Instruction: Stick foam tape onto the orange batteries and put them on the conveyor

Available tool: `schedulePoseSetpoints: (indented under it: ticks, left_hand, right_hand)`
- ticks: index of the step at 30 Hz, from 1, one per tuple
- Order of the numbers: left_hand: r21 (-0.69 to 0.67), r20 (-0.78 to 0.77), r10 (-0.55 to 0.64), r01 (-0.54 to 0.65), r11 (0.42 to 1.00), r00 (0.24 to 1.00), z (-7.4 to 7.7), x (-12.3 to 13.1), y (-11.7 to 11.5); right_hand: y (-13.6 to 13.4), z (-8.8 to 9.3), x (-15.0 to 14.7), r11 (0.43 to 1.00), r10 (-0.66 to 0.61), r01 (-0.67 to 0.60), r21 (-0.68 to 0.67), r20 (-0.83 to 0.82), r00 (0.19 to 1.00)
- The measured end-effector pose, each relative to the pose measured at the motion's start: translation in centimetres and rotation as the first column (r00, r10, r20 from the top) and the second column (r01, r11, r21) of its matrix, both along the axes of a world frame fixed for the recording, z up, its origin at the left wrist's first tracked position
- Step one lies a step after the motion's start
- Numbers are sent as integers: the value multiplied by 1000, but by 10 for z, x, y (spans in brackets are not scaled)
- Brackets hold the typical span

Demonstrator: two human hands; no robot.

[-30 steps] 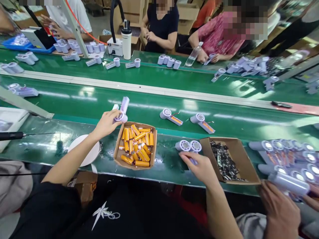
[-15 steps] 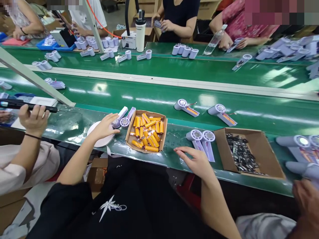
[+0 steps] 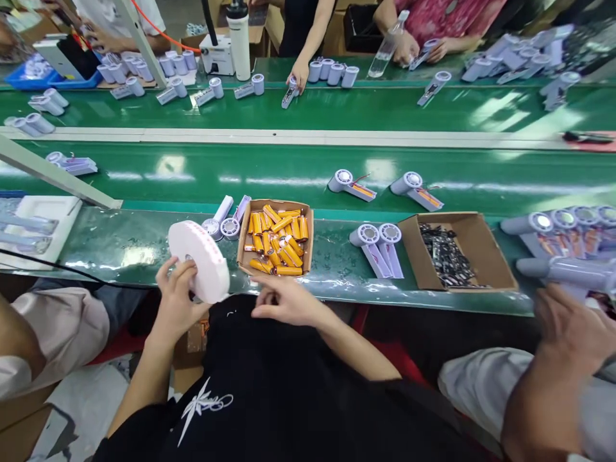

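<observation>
My left hand (image 3: 178,298) grips a large white roll of tape (image 3: 199,260), raised and tilted off the bench, with fingers at its centre hole. To its right, my right hand (image 3: 286,300) has its index finger stretched out and its thumb apart; nothing shows between them. That hand is in front of a cardboard box of orange cylindrical batteries (image 3: 240,256). Just behind the roll, two pale purple fan housings (image 3: 230,228) lie on the bench. Two more housings (image 3: 378,247) lie to the right of the battery box.
A cardboard box (image 3: 491,256) with small dark parts stands on the right. Two housings with orange batteries inside (image 3: 356,186) lie on the green conveyor (image 3: 250,173). Co-workers sit on both sides and opposite. A slanted metal post (image 3: 62,176) crosses the left.
My left hand has lifted the roll of tape from the bench. My right hand has moved left, toward the roll. Across the belt, a co-worker's hand has reached down to a housing.
</observation>
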State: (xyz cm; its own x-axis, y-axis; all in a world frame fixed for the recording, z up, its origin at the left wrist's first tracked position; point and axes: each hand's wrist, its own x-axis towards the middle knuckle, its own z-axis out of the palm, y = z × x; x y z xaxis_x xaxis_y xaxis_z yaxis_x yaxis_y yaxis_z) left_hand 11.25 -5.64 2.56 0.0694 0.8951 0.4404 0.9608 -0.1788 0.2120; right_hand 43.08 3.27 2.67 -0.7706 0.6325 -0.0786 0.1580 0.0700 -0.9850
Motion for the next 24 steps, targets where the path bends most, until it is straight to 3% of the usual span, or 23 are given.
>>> schedulePoseSetpoints:
  ticks: [2, 4, 6, 8, 9, 11, 13, 14, 16, 18, 20, 22, 24]
  left_hand:
    - [10, 12, -74, 74, 997, 997, 5, 14, 4]
    - [13, 48, -74, 73, 997, 996, 5, 14, 6]
    - [-5, 109, 14, -14, 1000, 994, 2, 6, 4]
    - [-37, 134, 125, -121, 992, 983, -3, -1, 0]
    - [-37, 127, 161, -157, 987, 979, -5, -1, -1]
    - [6, 96, 160, -162, 987, 982, -10, 3, 0]
    - [54, 80, 103, -107, 993, 991, -15, 13, 4]
    - [69, 79, 66, -72, 995, 995, -17, 20, 7]
    - [83, 78, 3, -9, 996, 997, -20, 31, 15]
    - [88, 68, -35, 28, 996, 997, -22, 38, 20]
    - [88, 51, -55, 51, 995, 997, -21, 41, 23]
    - [91, 34, -71, 68, 994, 997, -19, 43, 25]
    - [92, 16, -82, 80, 993, 997, -16, 44, 26]
  right_hand:
    - [-7, -3, -31, 982, 167, -168, 88, 17, 986]
    - [-12, -9, -46, 931, 258, -291, 220, 167, 952]
    - [-11, -13, -45, 859, 256, -396, 324, 396, 882]
    - [-3, -14, -35, 834, 213, -426, 350, 509, 834]
    - [4, -13, -28, 850, 160, -381, 364, 510, 845]
    - [20, -11, -16, 875, -74, -172, 453, 476, 876]
    - [38, -10, -9, 805, -357, 12, 593, 469, 808]
    - [45, -11, -7, 761, -443, 35, 648, 479, 757]
    - [57, -16, -4, 727, -488, 22, 686, 494, 720]
    - [62, -22, 0, 748, -460, 99, 656, 406, 790]
    - [61, -26, 4, 795, -449, 310, 521, 163, 878]
    - [57, -26, 9, 835, -495, 508, 210, -116, 861]
    - [50, -23, 10, 825, -564, 543, -155, -264, 782]
